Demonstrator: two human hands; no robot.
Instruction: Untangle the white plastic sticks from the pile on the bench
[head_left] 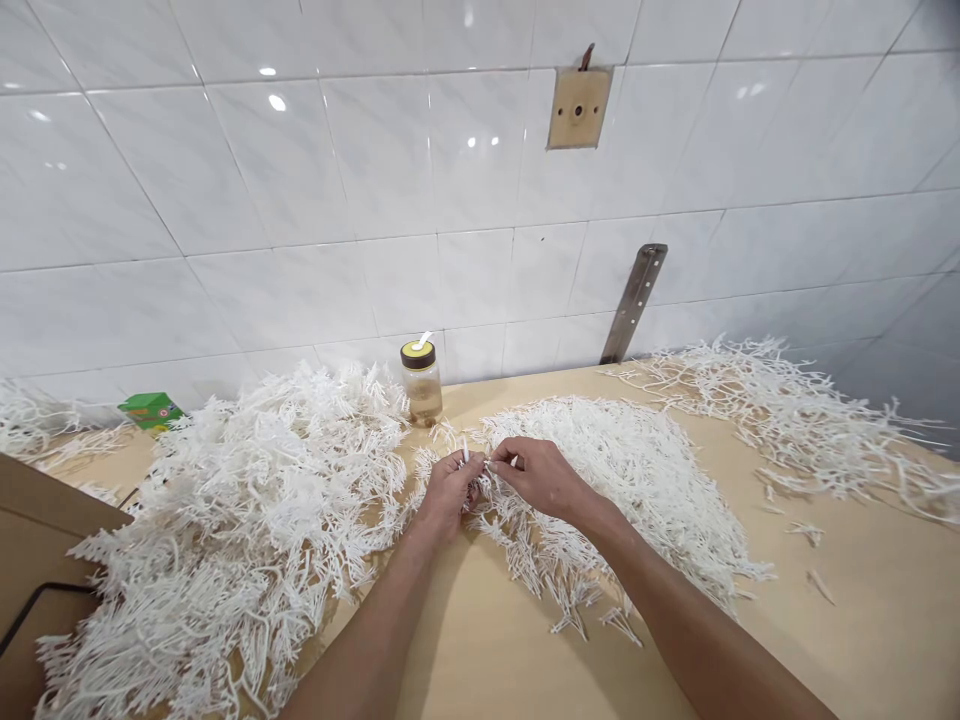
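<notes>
My left hand [451, 488] is closed at the middle of the table, pinching a thin white branched strand [466, 450] whose tip sticks up past the thumb. Facing it, my right hand [541, 474] has thumb and forefinger pressed together on a small white piece at the same spot. Fingers hide most of what is held. Just beyond and under the right hand spreads a dense heap of short white branched pieces [637, 470]. To the left of my left hand lies a taller, looser pile of white branched strands [277, 490].
A clear jar with a dark-rimmed yellow lid [422, 385] stands behind my hands. More white strands [795, 410] lie at right. A green box [152, 408] sits at far left, near a brown carton [52, 540]. A metal bracket [634, 305] leans against the tiled wall.
</notes>
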